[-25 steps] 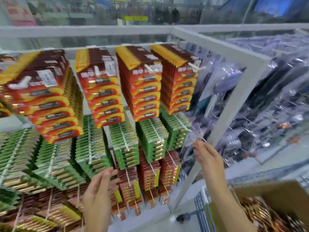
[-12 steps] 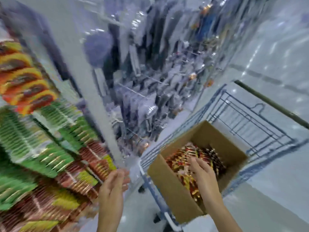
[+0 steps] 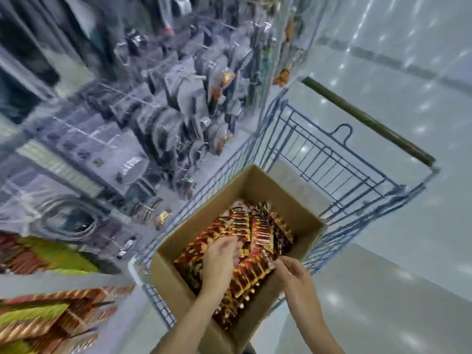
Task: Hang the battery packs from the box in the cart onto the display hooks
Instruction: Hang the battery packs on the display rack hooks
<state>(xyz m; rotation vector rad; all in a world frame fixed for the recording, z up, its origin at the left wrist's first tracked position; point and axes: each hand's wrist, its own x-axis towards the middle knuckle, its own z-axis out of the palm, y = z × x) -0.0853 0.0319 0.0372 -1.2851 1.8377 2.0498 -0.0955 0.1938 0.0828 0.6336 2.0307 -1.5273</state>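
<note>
A view from above looks down into a blue wire cart on a pale shop floor. An open cardboard box sits in the near end of the cart, and red and gold battery packs lie inside it in overlapping rows, filling most of its bottom.

Both bare hands reach into the box. The left hand lies palm down on the packs near the middle, fingers curled onto them; whether it grips one yet cannot be told. The right hand is at the right edge of the packs, thumb and fingers narrowed as if pinching a pack's edge, though motion blur hides whether anything is held.

At the far left hangs a blurred display of grey packaged goods, with green and red packs at the near left.

The packs are probably thin, stiff cards, glossy and so a little slippery, light singly but weighty in a bunch. The top edge with the hanging hole seems the best place to hold.
</note>
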